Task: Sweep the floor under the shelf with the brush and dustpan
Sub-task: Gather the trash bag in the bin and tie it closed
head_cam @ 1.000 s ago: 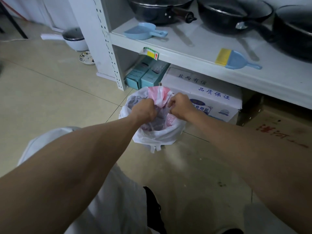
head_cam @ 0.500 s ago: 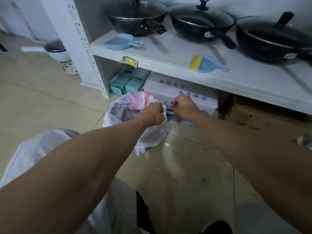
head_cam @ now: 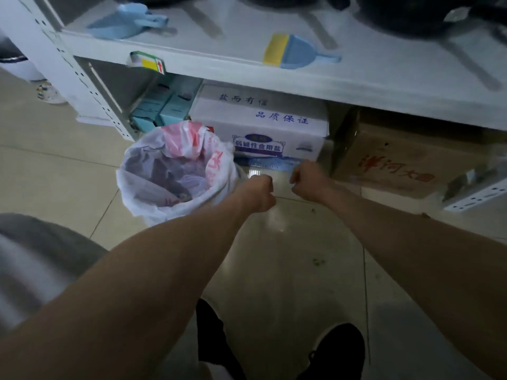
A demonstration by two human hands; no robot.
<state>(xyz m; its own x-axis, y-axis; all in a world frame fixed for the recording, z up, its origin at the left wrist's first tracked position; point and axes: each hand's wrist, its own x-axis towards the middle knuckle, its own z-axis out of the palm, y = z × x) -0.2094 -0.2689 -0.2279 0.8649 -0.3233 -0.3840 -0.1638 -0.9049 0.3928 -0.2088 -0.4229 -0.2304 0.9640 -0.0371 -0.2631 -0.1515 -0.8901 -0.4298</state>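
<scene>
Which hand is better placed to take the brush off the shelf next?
Right. The right hand hangs almost straight below the brush, whose handle points rightward; the left hand sits nearer the bin and the dustpan. Both look empty.

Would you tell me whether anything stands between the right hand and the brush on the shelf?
Nothing visible does. The brush lies near the front edge of the shelf, and the right hand is lower, out in front of it.
</scene>
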